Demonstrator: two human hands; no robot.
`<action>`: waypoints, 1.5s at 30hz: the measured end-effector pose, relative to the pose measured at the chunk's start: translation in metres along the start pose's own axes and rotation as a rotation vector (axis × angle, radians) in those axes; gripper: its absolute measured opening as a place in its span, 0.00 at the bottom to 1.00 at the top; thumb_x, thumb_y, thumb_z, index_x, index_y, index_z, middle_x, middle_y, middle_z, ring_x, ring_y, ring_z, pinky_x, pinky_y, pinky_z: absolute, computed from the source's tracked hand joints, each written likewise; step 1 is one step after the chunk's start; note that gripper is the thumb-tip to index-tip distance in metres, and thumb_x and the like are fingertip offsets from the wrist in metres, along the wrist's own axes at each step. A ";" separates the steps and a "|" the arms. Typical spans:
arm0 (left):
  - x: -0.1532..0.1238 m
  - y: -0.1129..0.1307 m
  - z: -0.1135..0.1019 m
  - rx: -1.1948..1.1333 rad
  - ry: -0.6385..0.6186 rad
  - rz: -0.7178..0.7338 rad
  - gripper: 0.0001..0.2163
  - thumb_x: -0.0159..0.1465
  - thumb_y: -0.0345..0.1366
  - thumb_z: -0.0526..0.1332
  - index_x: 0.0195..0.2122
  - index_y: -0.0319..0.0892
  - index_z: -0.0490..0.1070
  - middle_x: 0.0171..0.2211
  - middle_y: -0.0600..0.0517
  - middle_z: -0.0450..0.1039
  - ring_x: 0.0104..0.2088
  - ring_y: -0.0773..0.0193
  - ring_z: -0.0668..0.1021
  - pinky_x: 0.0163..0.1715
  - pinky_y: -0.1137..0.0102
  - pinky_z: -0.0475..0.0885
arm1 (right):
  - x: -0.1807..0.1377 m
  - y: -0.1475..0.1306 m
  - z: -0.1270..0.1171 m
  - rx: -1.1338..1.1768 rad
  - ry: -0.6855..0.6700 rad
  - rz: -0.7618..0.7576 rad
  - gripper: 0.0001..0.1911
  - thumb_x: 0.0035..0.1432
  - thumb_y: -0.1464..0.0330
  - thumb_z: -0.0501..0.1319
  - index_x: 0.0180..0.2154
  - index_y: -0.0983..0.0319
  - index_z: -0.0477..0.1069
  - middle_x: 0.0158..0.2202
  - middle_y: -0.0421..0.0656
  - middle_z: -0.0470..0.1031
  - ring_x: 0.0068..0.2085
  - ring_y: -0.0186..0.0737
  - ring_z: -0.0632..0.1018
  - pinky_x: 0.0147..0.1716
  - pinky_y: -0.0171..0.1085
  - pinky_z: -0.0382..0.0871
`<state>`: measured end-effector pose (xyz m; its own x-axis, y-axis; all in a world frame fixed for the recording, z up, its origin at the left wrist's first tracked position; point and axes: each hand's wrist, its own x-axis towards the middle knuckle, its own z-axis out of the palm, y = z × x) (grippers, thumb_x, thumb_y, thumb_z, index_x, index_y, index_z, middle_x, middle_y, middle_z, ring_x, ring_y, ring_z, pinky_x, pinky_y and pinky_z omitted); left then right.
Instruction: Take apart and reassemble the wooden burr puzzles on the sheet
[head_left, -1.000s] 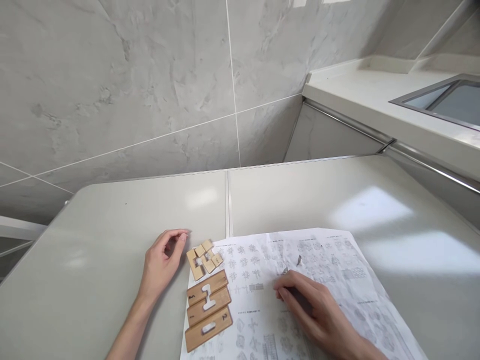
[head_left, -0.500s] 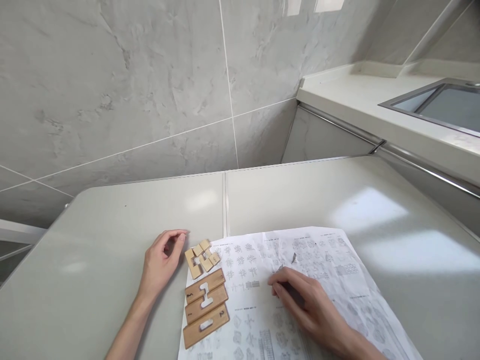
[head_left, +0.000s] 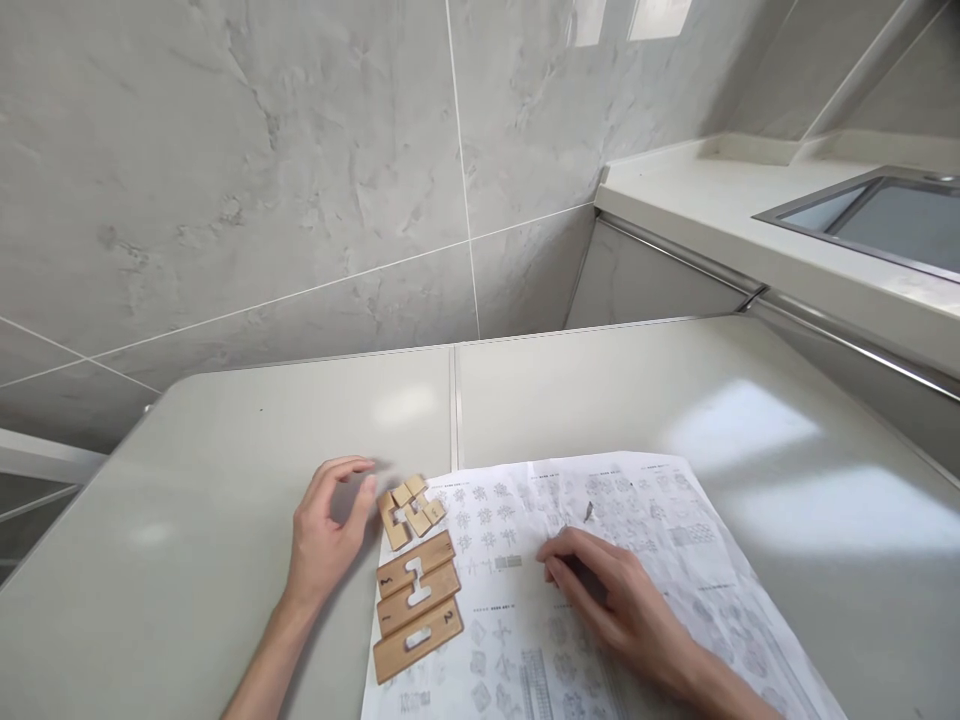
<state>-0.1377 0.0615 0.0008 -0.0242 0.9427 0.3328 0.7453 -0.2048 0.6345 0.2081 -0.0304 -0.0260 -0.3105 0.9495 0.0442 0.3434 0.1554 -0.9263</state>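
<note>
My left hand (head_left: 330,525) is beside the small light wooden puzzle pieces (head_left: 397,528), its thumb and fingers apart and nothing visible between them. Those notched pieces lie together near the left edge of a printed paper sheet (head_left: 525,590). Nearer to me are three longer brown wooden pieces (head_left: 397,655) with cut-out slots and handwritten numbers, set side by side. My right hand (head_left: 615,600) rests on the sheet, its thumb and fingers curled closely together. Whatever it may hold is hidden.
A small dark object (head_left: 589,511) lies on the paper beyond my right hand. The pale table (head_left: 225,480) has a seam down its middle. Behind it rises a grey tiled wall (head_left: 337,150). On the right stands a white counter (head_left: 690,190) with a sink (head_left: 885,220).
My left thumb and fingers have parted from their earlier near-pinch. My right hand stays in about the same place on the paper. The whole view has shifted slightly.
</note>
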 end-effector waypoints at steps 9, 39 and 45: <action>-0.014 0.020 0.012 0.113 -0.259 0.215 0.30 0.66 0.52 0.73 0.66 0.53 0.67 0.64 0.43 0.73 0.64 0.42 0.75 0.64 0.47 0.74 | 0.002 0.000 -0.001 -0.034 0.017 -0.034 0.10 0.79 0.68 0.53 0.46 0.56 0.74 0.36 0.42 0.78 0.33 0.41 0.77 0.32 0.38 0.69; -0.002 0.004 0.005 0.208 -0.178 0.278 0.23 0.70 0.52 0.70 0.63 0.51 0.72 0.55 0.46 0.82 0.52 0.48 0.83 0.54 0.56 0.78 | 0.006 -0.009 -0.005 -0.029 0.019 -0.018 0.10 0.78 0.68 0.54 0.44 0.57 0.74 0.35 0.41 0.78 0.33 0.41 0.76 0.32 0.38 0.67; -0.005 0.035 0.005 0.150 -0.113 0.360 0.24 0.68 0.51 0.72 0.62 0.51 0.73 0.54 0.46 0.83 0.52 0.47 0.83 0.55 0.54 0.78 | 0.007 -0.009 -0.005 -0.005 0.034 -0.027 0.11 0.77 0.69 0.54 0.43 0.57 0.74 0.34 0.41 0.77 0.32 0.40 0.74 0.29 0.37 0.64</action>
<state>-0.1084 0.0506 0.0174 0.3227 0.8425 0.4312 0.7819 -0.4941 0.3801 0.2069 -0.0242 -0.0154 -0.2894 0.9537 0.0823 0.3399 0.1827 -0.9225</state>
